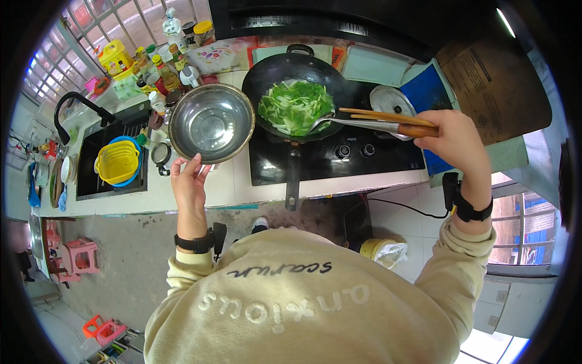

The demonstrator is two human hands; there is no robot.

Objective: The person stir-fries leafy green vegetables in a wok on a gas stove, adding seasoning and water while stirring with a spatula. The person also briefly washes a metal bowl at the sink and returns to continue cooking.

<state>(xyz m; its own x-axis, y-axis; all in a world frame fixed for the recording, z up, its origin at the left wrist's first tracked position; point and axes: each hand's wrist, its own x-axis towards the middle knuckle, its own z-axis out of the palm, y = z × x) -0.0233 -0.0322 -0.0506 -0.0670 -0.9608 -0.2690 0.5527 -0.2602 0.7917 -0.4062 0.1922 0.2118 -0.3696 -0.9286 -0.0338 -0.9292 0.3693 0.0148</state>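
My left hand (pixel 190 177) grips the near rim of a metal bowl (pixel 211 123), its shiny inside facing up with nothing in it. The bowl is beside the left edge of a black wok (pixel 261 68). Chopped green vegetables (pixel 295 107) with pale stalks lie in liquid at the wok's bottom. In my right hand (pixel 454 136) are a pair of wooden chopsticks (pixel 386 114) and a metal ladle with a wooden handle (pixel 411 130). The ladle's head dips into the near right side of the vegetables, while the chopstick tips stay above the wok's right rim.
Beneath the wok is a black gas hob (pixel 313 168); the wok's handle (pixel 293 182) juts over the counter edge. A metal lid (pixel 391 100) sits right of it. Bottles (pixel 168 77) crowd the back left. A yellow basket (pixel 118 161) stands in the black sink (pixel 86 177).
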